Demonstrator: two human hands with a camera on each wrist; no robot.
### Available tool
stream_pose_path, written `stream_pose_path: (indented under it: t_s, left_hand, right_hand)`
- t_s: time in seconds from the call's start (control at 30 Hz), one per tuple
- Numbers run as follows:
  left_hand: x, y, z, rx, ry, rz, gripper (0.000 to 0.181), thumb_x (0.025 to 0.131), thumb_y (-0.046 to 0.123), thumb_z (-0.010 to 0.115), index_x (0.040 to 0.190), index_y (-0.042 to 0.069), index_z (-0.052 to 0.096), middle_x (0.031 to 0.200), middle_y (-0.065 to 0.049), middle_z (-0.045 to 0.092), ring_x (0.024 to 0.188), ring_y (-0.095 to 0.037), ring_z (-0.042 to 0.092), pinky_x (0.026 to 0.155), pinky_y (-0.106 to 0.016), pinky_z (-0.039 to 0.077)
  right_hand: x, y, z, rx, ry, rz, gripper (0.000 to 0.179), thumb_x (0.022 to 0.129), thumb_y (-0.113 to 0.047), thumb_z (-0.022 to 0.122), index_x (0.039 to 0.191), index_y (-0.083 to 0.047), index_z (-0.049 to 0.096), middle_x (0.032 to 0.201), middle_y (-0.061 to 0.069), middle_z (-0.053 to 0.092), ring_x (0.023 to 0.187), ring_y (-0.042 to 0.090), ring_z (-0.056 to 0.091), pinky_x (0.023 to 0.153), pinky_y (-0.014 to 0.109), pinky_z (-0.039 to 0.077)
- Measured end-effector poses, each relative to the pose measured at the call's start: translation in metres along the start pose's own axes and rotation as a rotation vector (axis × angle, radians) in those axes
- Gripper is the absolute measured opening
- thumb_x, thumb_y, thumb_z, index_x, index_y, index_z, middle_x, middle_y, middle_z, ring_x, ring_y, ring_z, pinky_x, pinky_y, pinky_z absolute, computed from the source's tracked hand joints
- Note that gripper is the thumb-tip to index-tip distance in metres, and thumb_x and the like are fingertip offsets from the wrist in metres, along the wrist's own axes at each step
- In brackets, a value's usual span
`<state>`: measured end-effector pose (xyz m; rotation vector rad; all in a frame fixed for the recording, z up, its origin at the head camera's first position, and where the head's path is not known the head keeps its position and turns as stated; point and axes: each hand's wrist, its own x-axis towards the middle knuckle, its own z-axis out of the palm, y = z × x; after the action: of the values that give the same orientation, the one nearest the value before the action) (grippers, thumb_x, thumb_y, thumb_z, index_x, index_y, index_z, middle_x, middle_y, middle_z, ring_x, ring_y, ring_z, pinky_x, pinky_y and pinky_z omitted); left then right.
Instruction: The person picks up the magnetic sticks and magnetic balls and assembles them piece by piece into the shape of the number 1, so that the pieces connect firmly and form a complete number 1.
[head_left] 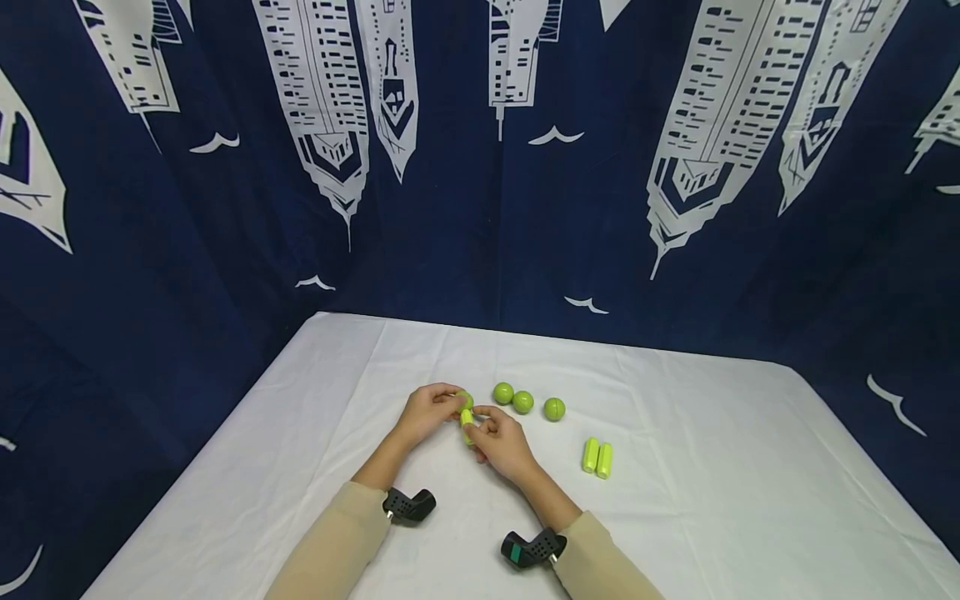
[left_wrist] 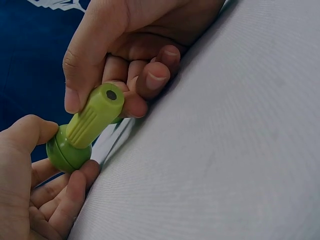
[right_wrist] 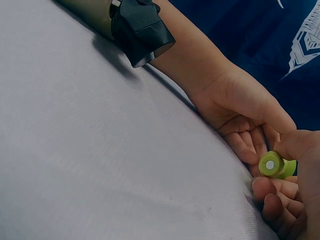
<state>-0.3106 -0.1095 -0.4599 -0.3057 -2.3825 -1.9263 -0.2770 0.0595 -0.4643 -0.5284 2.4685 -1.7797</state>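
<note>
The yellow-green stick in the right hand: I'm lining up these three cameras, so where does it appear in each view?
Head: the yellow-green stick is below the picture's center, slightly left, in the right hand.
Left wrist: left of center, slanting, the dark disc on its upper end showing.
Right wrist: lower right, nearly end-on, a pale disc facing the camera.
Shared landmark: the dark blue cloth with white print.

A white cloth, faintly creased, spreads across the lower half of the head view. Behind it a navy curtain fills the top and both sides, printed with upside-down white towers and scattered birds. It shows upper left in the left wrist view, upper right in the right.
</note>
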Motion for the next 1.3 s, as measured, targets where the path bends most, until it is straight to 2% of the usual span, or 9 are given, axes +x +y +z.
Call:
stream_pose_path:
  t_s: [0.2,0.37,0.63,0.87,1.07,1.3]
  left_hand:
    - [-0.013,0.027,-0.003,0.033,-0.033,0.012,0.026,0.092,0.006,0.063,0.109,-0.014,0.064,0.091,-0.018,0.07,0.082,-0.03,0.069,0.075,-0.039,0.06]
    - [-0.016,0.031,-0.004,0.03,-0.029,0.015,0.026,0.092,0.006,0.064,0.11,-0.014,0.064,0.092,-0.018,0.071,0.082,-0.029,0.069,0.076,-0.039,0.06]
    - [-0.015,0.026,-0.005,0.011,-0.014,-0.003,0.029,0.093,0.008,0.065,0.113,-0.013,0.064,0.097,-0.019,0.07,0.083,-0.025,0.069,0.077,-0.038,0.06]
    - [0.005,-0.011,-0.001,0.032,0.002,-0.012,0.032,0.094,0.021,0.066,0.114,-0.005,0.067,0.097,-0.014,0.071,0.08,-0.019,0.069,0.072,-0.029,0.06]
    - [0.005,-0.006,-0.002,0.153,0.017,0.018,0.026,0.095,0.02,0.064,0.11,0.0,0.069,0.09,-0.006,0.071,0.075,-0.013,0.065,0.068,-0.024,0.056]
    - [0.002,-0.003,-0.003,0.202,0.034,0.007,0.025,0.096,0.019,0.062,0.109,-0.001,0.069,0.083,-0.003,0.069,0.072,-0.012,0.063,0.065,-0.024,0.055]
  right_hand:
    - [0.0,-0.001,0.0,-0.01,0.008,0.0,0.036,0.094,-0.011,0.062,0.123,0.009,0.055,0.062,-0.001,0.054,0.047,0.008,0.049,0.042,0.016,0.04]
    - [0.0,-0.001,0.0,-0.008,0.017,0.007,0.037,0.095,-0.014,0.062,0.123,0.008,0.055,0.063,-0.001,0.056,0.047,0.009,0.05,0.042,0.016,0.041]
    - [-0.001,0.001,0.002,0.042,0.015,0.028,0.04,0.094,-0.013,0.063,0.127,0.008,0.052,0.068,0.005,0.061,0.05,0.01,0.054,0.041,0.018,0.042]
    - [-0.001,0.002,0.001,0.039,0.029,0.029,0.037,0.093,-0.01,0.064,0.124,0.008,0.054,0.066,0.006,0.062,0.048,0.01,0.052,0.041,0.016,0.041]
    - [0.0,0.003,-0.001,0.053,0.056,0.017,0.036,0.092,-0.011,0.064,0.121,0.007,0.054,0.064,0.003,0.06,0.046,0.009,0.05,0.04,0.017,0.041]
    - [0.0,0.003,0.001,0.051,0.065,0.05,0.034,0.092,-0.01,0.064,0.12,0.006,0.055,0.063,0.001,0.059,0.047,0.008,0.052,0.041,0.016,0.042]
